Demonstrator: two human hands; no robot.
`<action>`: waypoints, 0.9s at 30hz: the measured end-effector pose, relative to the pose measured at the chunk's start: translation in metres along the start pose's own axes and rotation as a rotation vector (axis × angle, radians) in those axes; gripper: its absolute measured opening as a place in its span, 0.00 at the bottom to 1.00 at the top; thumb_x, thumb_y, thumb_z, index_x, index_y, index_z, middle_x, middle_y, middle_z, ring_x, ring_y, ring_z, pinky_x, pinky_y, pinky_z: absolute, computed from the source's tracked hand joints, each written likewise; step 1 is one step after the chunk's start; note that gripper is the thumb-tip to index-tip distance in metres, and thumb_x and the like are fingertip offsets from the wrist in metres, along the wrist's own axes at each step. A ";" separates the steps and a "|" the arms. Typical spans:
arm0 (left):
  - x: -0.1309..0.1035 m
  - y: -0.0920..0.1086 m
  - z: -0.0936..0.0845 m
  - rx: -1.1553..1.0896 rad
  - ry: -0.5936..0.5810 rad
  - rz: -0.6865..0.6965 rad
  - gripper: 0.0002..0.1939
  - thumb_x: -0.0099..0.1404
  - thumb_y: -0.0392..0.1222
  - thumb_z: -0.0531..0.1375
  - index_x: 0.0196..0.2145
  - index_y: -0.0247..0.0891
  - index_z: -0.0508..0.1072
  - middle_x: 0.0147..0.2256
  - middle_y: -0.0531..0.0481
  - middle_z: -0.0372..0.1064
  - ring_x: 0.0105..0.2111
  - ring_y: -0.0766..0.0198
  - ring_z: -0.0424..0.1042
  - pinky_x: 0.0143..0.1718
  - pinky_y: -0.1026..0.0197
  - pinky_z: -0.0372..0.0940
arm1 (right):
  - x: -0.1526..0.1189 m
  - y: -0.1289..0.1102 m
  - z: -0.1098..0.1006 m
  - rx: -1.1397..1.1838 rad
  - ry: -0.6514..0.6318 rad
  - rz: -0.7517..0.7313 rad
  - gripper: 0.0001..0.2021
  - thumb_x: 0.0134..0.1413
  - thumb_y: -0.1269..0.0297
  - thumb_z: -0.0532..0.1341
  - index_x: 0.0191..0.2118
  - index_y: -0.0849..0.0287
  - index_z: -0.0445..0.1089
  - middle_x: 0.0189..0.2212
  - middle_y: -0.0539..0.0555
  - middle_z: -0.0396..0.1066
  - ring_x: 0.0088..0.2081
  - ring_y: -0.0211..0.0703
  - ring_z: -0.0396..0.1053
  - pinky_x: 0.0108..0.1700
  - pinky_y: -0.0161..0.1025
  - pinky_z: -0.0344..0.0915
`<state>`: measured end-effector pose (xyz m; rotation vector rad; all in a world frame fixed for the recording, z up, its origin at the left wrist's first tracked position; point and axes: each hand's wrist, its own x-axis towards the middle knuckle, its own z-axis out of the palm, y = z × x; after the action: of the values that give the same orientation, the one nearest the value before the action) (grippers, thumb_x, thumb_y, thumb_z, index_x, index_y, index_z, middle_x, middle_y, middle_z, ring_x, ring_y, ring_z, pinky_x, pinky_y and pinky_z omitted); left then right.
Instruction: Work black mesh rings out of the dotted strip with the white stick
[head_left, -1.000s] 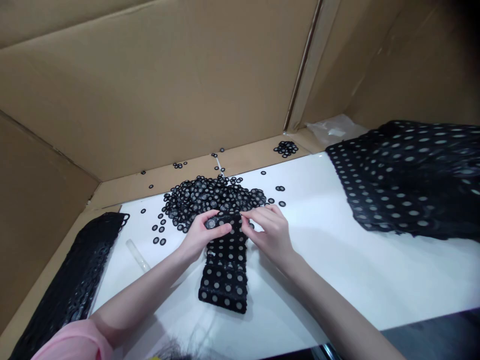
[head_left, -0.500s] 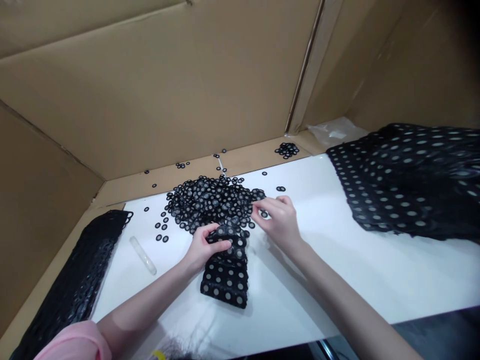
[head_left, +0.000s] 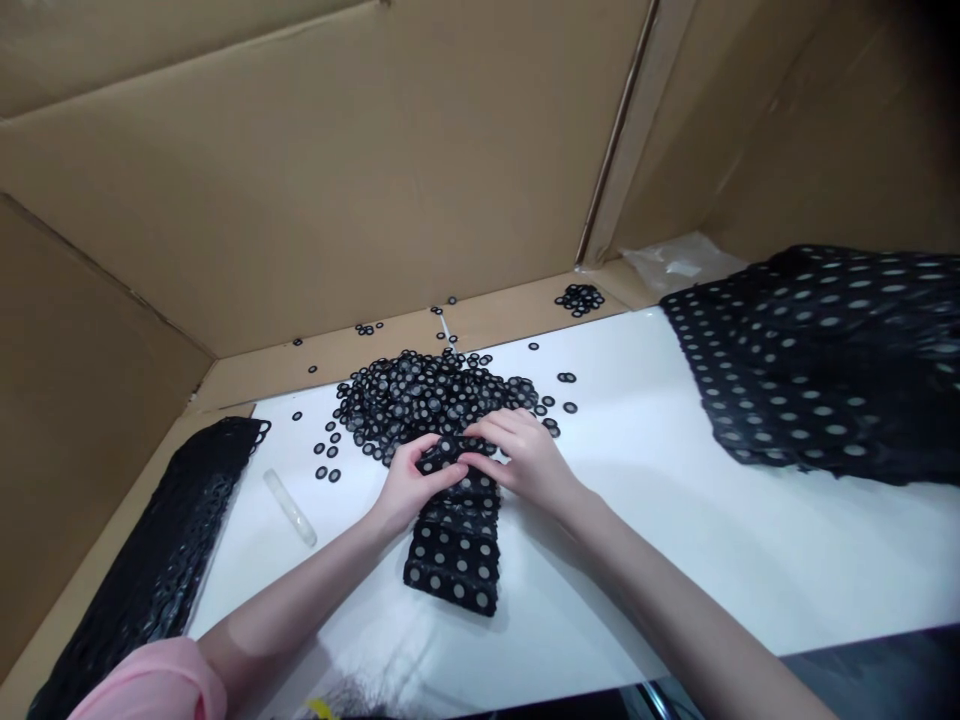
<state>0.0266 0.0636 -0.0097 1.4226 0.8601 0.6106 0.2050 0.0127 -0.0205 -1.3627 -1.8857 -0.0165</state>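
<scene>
A black strip of rubber-like sheet point(head_left: 451, 555) with rows of pale round spots hangs down over the white tabletop in front of me. My left hand point(head_left: 411, 488) grips its upper left edge, thumb on top. At the upper right edge, my right hand point(head_left: 517, 455) has thumb and fingers closed on the same strip. Whether a ring is also between those fingers is hidden. Just beyond both hands lies a heaped pile of small black rings point(head_left: 420, 390), and the strip's top end meets its near side.
To the left lie a clear tube-like stick point(head_left: 290, 508) and a long black sheet stack point(head_left: 161, 545). A large spotted black sheet point(head_left: 817, 370) covers the right side. A small ring cluster point(head_left: 580, 299) and a plastic bag point(head_left: 681, 262) sit by the cardboard wall point(head_left: 375, 190).
My right hand has moved left from beside the pile onto the strip's upper edge. Several rings now show at the pile's right, where that hand was. My left hand still holds the strip.
</scene>
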 end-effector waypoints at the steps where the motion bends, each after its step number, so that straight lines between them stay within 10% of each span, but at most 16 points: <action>1: 0.000 0.001 0.000 0.016 -0.010 0.002 0.15 0.52 0.46 0.69 0.30 0.33 0.71 0.27 0.54 0.66 0.29 0.67 0.64 0.33 0.66 0.61 | 0.000 0.001 0.000 -0.002 -0.004 -0.005 0.06 0.54 0.61 0.64 0.35 0.58 0.70 0.31 0.53 0.75 0.33 0.43 0.70 0.35 0.40 0.59; 13: 0.001 -0.001 -0.003 0.066 -0.038 0.037 0.13 0.54 0.44 0.67 0.28 0.34 0.68 0.26 0.56 0.62 0.29 0.68 0.62 0.32 0.67 0.58 | -0.007 0.001 0.014 -0.080 -0.044 -0.072 0.10 0.63 0.69 0.53 0.33 0.60 0.69 0.29 0.56 0.74 0.32 0.43 0.67 0.35 0.40 0.56; 27: 0.002 -0.004 -0.008 0.041 -0.114 -0.002 0.14 0.54 0.44 0.68 0.36 0.33 0.76 0.35 0.48 0.73 0.36 0.61 0.70 0.40 0.63 0.63 | 0.009 0.013 0.006 0.172 -0.001 0.341 0.12 0.49 0.79 0.53 0.25 0.57 0.69 0.22 0.47 0.74 0.23 0.36 0.69 0.32 0.35 0.58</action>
<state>0.0206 0.0699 -0.0131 1.4787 0.7876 0.5083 0.2110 0.0281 -0.0245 -1.5431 -1.5937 0.3105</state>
